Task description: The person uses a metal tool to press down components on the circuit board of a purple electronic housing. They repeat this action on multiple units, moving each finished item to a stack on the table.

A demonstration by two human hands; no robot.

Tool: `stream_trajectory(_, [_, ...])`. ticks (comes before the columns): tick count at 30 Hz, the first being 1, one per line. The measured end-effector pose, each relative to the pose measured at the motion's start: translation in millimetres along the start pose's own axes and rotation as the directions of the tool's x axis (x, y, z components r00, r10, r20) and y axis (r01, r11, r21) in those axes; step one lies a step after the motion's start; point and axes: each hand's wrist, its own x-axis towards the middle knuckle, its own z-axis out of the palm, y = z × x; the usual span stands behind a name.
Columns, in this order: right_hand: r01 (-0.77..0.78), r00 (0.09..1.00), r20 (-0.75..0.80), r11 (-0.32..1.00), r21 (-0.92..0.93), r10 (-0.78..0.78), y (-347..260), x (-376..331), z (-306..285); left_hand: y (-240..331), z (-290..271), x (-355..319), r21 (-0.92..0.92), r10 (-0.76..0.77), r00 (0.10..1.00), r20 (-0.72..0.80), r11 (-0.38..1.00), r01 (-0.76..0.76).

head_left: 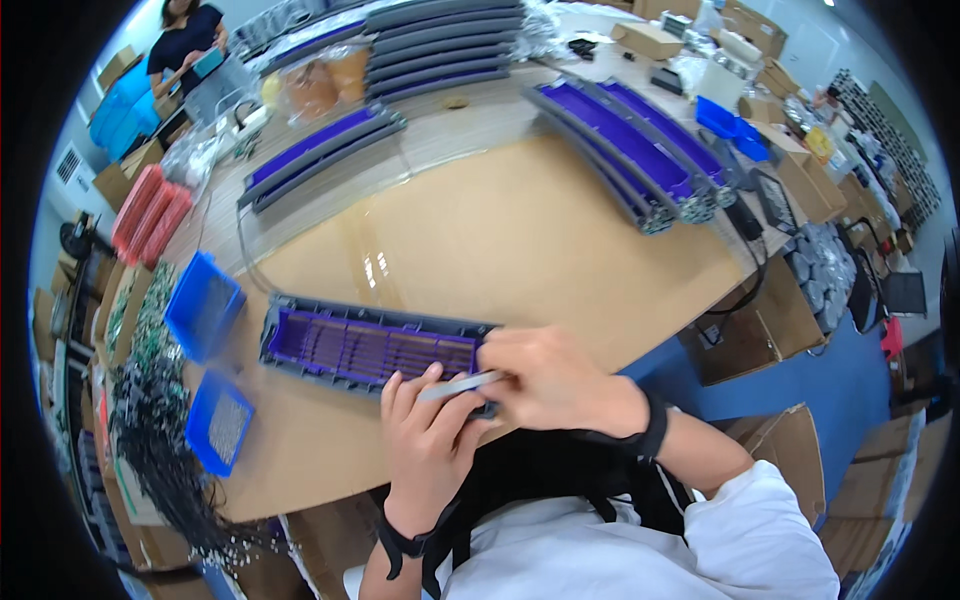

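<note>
Left hand (428, 428) and right hand (552, 375) pinch a grey strip (452, 386) over the housing (362, 343); handling it further seemingly calls for steadiness.

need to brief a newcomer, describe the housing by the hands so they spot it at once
Find the brown cardboard sheet. On its near side, a long grey and purple housing lies by the left hand and right hand. Unlike the housings farther back, it lies singly.
</note>
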Motion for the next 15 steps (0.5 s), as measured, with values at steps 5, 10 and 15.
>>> stream_trajectory(5, [-0.183, 0.957, 0.195, 0.970, -0.160, 0.213, -16, 22, 5, -3, 1, -6, -0.002, -0.010, 0.999, -0.032, 1.000, 0.010])
stream_trajectory(10, [-0.214, 0.924, 0.303, 0.972, -0.097, 0.234, -29, 35, -25, 0, -2, -8, -0.091, 0.014, 1.000, -0.021, 0.996, -0.016])
stream_trajectory(15, [-0.084, 0.969, 0.202, 0.962, -0.259, 0.139, -16, 32, -7, 7, -12, -6, -0.189, 0.227, 0.974, 0.001, 0.957, -0.222])
